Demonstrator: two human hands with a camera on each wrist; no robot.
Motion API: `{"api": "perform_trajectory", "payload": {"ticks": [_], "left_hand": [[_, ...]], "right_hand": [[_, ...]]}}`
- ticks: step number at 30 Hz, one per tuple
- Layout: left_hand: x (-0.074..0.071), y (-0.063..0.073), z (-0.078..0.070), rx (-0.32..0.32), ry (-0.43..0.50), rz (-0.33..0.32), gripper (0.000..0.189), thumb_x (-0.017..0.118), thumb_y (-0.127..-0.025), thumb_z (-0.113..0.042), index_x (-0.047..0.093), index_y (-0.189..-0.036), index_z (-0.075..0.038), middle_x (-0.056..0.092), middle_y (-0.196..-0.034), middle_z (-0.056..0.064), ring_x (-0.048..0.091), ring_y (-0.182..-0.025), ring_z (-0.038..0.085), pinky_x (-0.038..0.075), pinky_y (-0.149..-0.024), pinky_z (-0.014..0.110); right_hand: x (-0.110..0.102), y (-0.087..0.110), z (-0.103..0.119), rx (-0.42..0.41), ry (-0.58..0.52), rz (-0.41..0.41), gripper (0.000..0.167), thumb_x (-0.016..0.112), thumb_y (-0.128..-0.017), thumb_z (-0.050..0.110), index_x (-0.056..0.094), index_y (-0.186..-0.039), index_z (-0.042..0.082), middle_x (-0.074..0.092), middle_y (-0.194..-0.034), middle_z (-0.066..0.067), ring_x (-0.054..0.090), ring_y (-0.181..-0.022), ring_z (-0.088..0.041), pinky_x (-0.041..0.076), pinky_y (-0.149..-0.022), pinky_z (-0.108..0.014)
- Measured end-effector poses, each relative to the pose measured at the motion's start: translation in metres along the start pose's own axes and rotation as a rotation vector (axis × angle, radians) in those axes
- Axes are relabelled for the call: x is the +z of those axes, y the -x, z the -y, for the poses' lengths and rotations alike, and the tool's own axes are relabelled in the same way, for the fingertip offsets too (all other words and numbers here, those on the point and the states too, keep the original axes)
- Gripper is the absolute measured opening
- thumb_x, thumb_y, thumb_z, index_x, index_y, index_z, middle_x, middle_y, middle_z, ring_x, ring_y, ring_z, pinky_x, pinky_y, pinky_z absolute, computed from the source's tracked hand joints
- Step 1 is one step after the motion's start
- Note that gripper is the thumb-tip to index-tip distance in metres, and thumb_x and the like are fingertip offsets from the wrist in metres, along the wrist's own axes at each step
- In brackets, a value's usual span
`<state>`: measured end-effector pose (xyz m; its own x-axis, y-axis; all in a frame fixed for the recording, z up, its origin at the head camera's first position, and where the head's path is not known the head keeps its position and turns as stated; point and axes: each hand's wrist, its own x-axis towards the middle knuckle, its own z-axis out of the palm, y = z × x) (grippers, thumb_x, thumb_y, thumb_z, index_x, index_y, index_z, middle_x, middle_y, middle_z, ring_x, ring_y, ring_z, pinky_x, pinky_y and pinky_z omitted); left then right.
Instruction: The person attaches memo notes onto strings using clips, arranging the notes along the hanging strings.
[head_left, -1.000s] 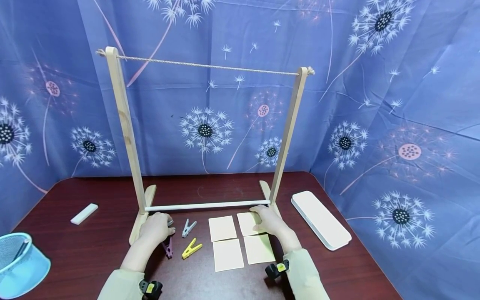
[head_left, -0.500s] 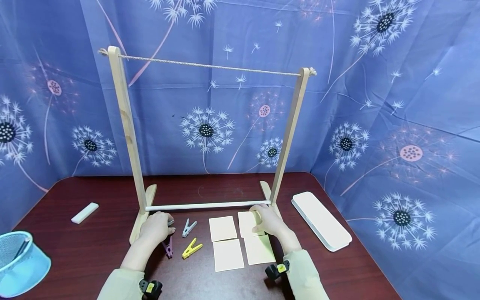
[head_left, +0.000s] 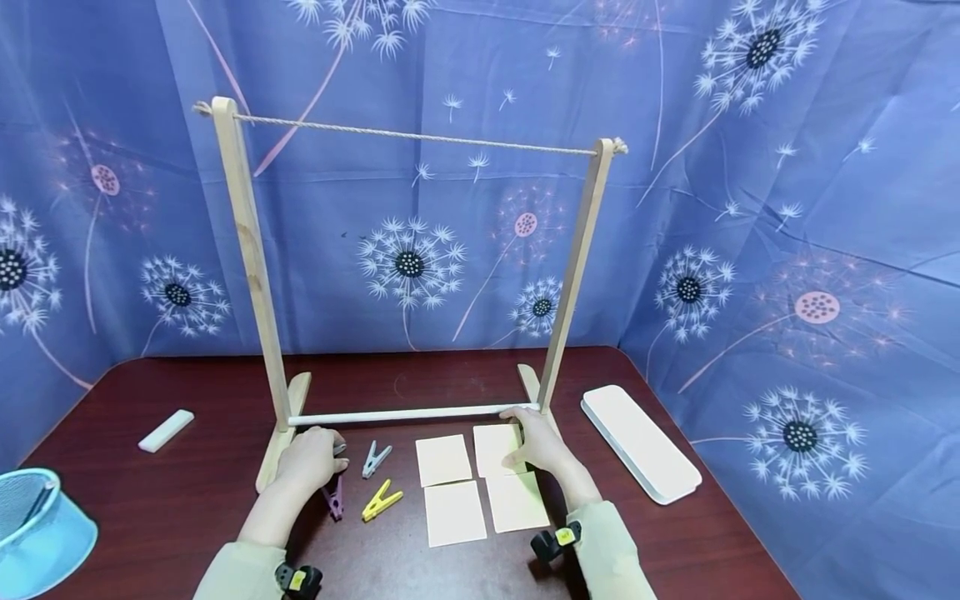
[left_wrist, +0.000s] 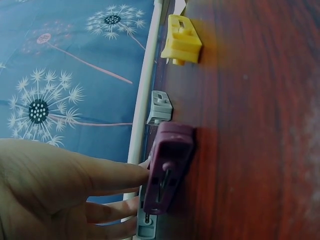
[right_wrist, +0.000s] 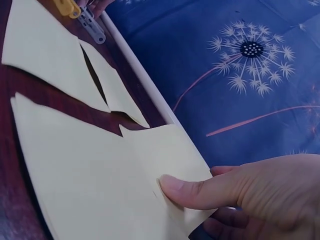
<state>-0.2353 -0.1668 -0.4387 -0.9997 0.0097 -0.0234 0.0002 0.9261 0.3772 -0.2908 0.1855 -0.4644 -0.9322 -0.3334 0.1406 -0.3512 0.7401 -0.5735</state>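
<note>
In the head view my left hand (head_left: 307,458) is at the foot of the frame's left post. Its thumb and fingers pinch a grey clothespin (left_wrist: 147,227), partly hidden by the hand and by a purple clothespin (left_wrist: 170,165) lying beside it. A second grey clothespin (head_left: 376,458) and a yellow clothespin (head_left: 382,501) lie to the hand's right. My right hand (head_left: 542,442) holds the far right square of pale yellow paper (head_left: 493,448) by its right side, thumb on top, other fingers at the edge. Several such paper squares (head_left: 454,513) form a block.
A wooden frame (head_left: 255,258) with a rope (head_left: 420,135) across its top and a white rod (head_left: 412,412) low down stands behind the hands. A white case (head_left: 641,443) lies right. A white bar (head_left: 167,431) and blue mesh cup (head_left: 45,542) are left.
</note>
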Motion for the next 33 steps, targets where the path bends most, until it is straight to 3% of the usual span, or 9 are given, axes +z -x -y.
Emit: {"api": "perform_trajectory", "payload": {"ticks": [2,5,10,15,17,23,30,33], "left_hand": [[0.000,-0.001,0.000,-0.001,0.001,-0.001,0.022,0.077,-0.081,-0.014,0.072,-0.101,-0.004,0.070,-0.101,0.016,0.066,-0.095,0.037,0.053,-0.074,0.051],[0.001,-0.002,0.001,-0.001,0.002,-0.001,0.022,0.077,-0.082,-0.014,0.072,-0.101,-0.004,0.070,-0.101,0.016,0.066,-0.095,0.037,0.053,-0.075,0.051],[0.001,-0.003,0.001,0.001,0.006,0.004,0.022,0.076,-0.083,-0.014,0.071,-0.101,-0.004,0.070,-0.102,0.016,0.066,-0.095,0.036,0.053,-0.075,0.050],[0.000,-0.003,0.001,0.004,0.008,0.010,0.024,0.077,-0.081,-0.014,0.071,-0.102,-0.003,0.070,-0.102,0.016,0.066,-0.094,0.036,0.053,-0.075,0.050],[0.001,-0.002,0.002,0.004,0.010,0.011,0.026,0.077,-0.081,-0.014,0.071,-0.103,-0.002,0.070,-0.103,0.017,0.066,-0.095,0.036,0.053,-0.075,0.051],[0.004,-0.003,0.004,0.011,0.020,-0.009,0.028,0.079,-0.079,-0.015,0.071,-0.103,-0.002,0.070,-0.102,0.017,0.066,-0.095,0.036,0.053,-0.075,0.050],[0.003,-0.003,0.002,0.020,0.024,-0.013,0.027,0.079,-0.080,-0.014,0.071,-0.102,-0.002,0.071,-0.102,0.017,0.066,-0.095,0.037,0.052,-0.077,0.051],[0.003,-0.002,0.002,0.029,0.028,-0.015,0.025,0.079,-0.080,-0.013,0.071,-0.100,-0.002,0.071,-0.099,0.015,0.066,-0.093,0.036,0.052,-0.076,0.050]], "right_hand": [[0.000,-0.001,-0.002,0.023,-0.027,0.002,0.069,0.089,-0.060,-0.003,0.061,-0.123,-0.001,0.064,-0.119,-0.018,0.058,-0.113,-0.034,0.047,-0.095,-0.048],[-0.001,-0.002,-0.003,0.072,-0.085,0.002,0.068,0.087,-0.061,-0.007,0.060,-0.123,-0.002,0.064,-0.118,-0.019,0.062,-0.096,-0.030,0.052,-0.082,-0.040],[-0.003,-0.002,-0.006,0.183,-0.292,0.006,0.069,0.081,-0.064,-0.015,0.057,-0.127,-0.005,0.061,-0.116,-0.024,0.055,-0.075,-0.019,0.049,-0.062,-0.028],[-0.003,-0.002,-0.012,0.227,-0.492,0.042,0.067,0.076,-0.069,-0.018,0.050,-0.130,-0.011,0.062,-0.107,-0.022,0.058,-0.079,-0.016,0.051,-0.064,-0.025],[-0.003,-0.001,-0.014,0.226,-0.548,0.068,0.064,0.074,-0.072,-0.017,0.048,-0.131,-0.014,0.062,-0.095,-0.017,0.054,-0.075,-0.014,0.049,-0.063,-0.023],[-0.006,0.000,-0.018,0.207,-0.606,0.112,0.049,0.069,-0.080,-0.011,0.050,-0.124,-0.017,0.048,-0.074,0.001,0.040,-0.061,-0.008,0.038,-0.055,-0.020],[-0.006,0.002,-0.019,0.170,-0.657,0.125,0.035,0.068,-0.082,-0.008,0.053,-0.113,-0.015,0.065,-0.083,-0.003,0.059,-0.069,-0.006,0.049,-0.064,-0.021],[-0.008,0.004,-0.018,0.169,-0.692,0.140,0.031,0.067,-0.084,-0.007,0.053,-0.110,-0.012,0.066,-0.083,-0.002,0.060,-0.071,-0.005,0.050,-0.065,-0.021]]}}
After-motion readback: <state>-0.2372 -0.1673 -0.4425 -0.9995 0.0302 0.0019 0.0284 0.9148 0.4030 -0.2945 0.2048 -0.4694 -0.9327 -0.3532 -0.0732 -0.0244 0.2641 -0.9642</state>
